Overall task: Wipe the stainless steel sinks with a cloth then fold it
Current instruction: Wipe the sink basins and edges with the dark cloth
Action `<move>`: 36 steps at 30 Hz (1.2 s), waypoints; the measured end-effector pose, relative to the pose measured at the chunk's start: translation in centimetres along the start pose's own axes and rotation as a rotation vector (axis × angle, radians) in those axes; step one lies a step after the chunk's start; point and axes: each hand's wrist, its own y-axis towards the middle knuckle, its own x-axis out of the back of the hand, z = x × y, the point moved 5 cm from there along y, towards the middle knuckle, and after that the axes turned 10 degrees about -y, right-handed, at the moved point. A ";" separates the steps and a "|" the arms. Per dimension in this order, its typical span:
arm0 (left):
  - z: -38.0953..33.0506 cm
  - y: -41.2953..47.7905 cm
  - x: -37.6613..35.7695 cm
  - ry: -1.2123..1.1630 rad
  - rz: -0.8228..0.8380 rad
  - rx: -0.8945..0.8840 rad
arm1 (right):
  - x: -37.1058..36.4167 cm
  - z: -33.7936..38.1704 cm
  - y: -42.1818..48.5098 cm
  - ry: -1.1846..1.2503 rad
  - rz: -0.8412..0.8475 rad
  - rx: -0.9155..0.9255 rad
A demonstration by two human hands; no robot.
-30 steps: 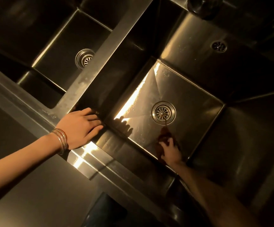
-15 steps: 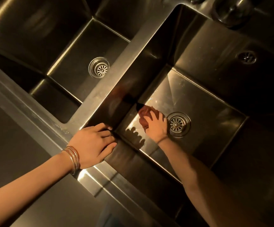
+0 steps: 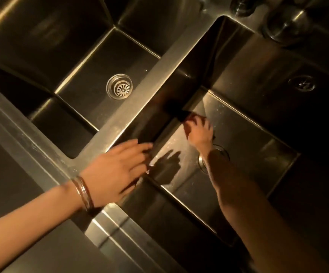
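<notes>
From the head view, a brushed stainless steel counter [image 3: 108,227] holds two deep square basins side by side, split by a narrow steel divider strip [image 3: 145,91] that runs from the counter's front edge towards its back edge. The left stainless steel sink [image 3: 92,75] has a round slotted steel drain [image 3: 119,86] in its floor.

The left hand [image 3: 118,170] rests palm down where the divider meets the counter's front edge. Its fingers are straight and reach over the lip of the right stainless steel sink [image 3: 248,138], so its grip is released and it holds nothing. Thin metal bangles [image 3: 82,192] circle that wrist.

The right hand [image 3: 199,131] is down on the floor of the right sink, near the wall below the divider. It is blurred, with its fingers spread. Its grip looks released, pressing flat on a dark reddish bunched cloth [image 3: 188,117] that shows only at the fingertips. The forearm covers most of that basin's round drain [image 3: 221,150].

A small round overflow fitting [image 3: 301,85] sits in the right sink's back wall. A chrome tap base [image 3: 277,26] stands at the counter's back right corner.
</notes>
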 end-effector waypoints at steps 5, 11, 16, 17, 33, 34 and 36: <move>4.2 6.8 4.5 0.124 -0.186 0.118 | 0.5 -3.5 -0.7 0.167 0.222 -0.203; 7.2 11.3 5.1 0.167 -0.190 0.263 | -1.4 0.9 -3.1 -0.097 0.043 -0.040; 7.9 11.8 5.0 0.105 -0.167 0.302 | 1.8 1.1 -0.5 0.355 0.302 0.227; 7.9 11.7 5.0 0.089 -0.165 0.309 | 2.9 -0.1 0.4 0.458 0.262 0.183; 8.3 11.7 4.8 -0.062 -0.250 0.311 | -1.1 1.9 2.8 -0.382 0.063 0.340; 8.3 11.6 4.8 -0.067 -0.247 0.318 | -1.1 0.5 2.9 -0.401 0.031 0.451; 8.4 11.6 4.8 -0.075 -0.252 0.330 | 0.1 -3.2 4.3 -0.285 -0.058 0.412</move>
